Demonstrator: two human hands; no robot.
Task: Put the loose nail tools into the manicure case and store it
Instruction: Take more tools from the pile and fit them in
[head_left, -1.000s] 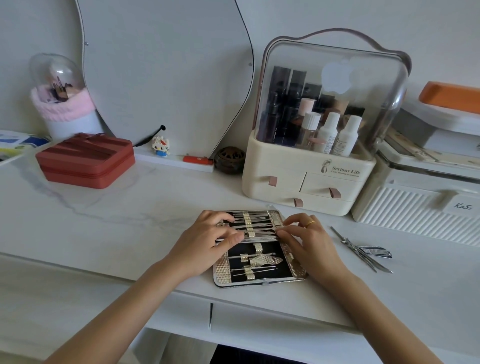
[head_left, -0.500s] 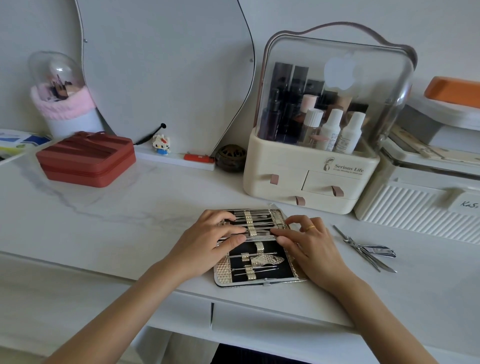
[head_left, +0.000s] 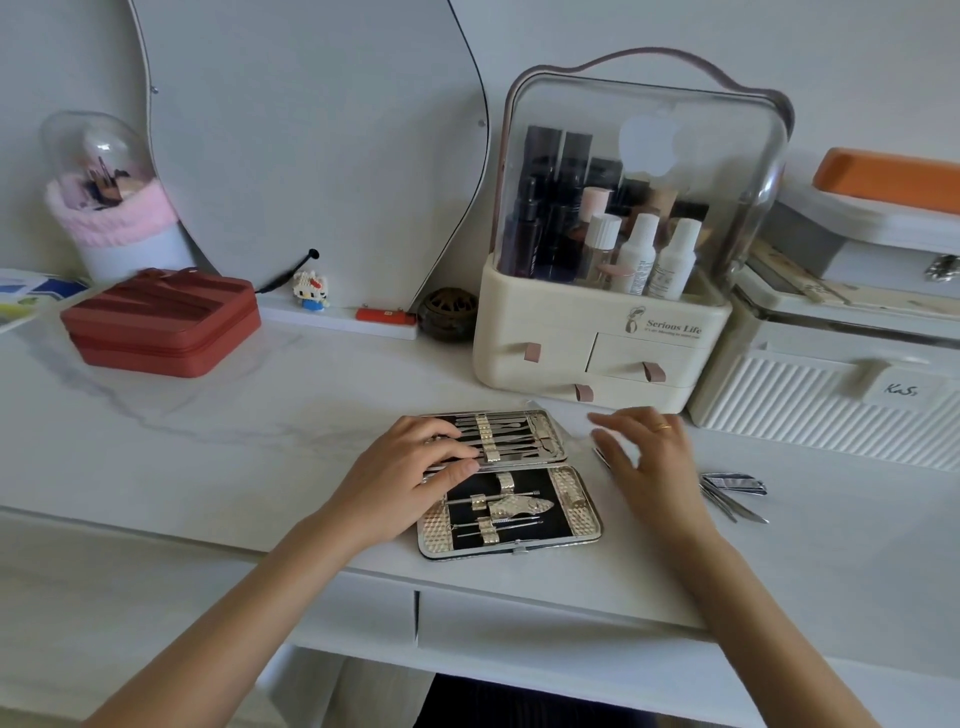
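The manicure case (head_left: 511, 483) lies open mid-table with many tools tucked in; the left hand (head_left: 410, 475) presses flat on it; the right hand (head_left: 641, 457), fingers spread and empty, hovers toward the loose nail tools (head_left: 730, 491) at 3 o'clock; closing and storing remain.

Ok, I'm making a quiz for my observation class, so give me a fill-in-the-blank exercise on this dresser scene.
1. The manicure case lies ____ on the table.
2. The left hand rests on the ____ side of the case.
3. The loose nail tools lie on the table to the ____ of the right hand.
4. The zipped box near the mirror is ____ in colour.

Missing words: open; left; right; red
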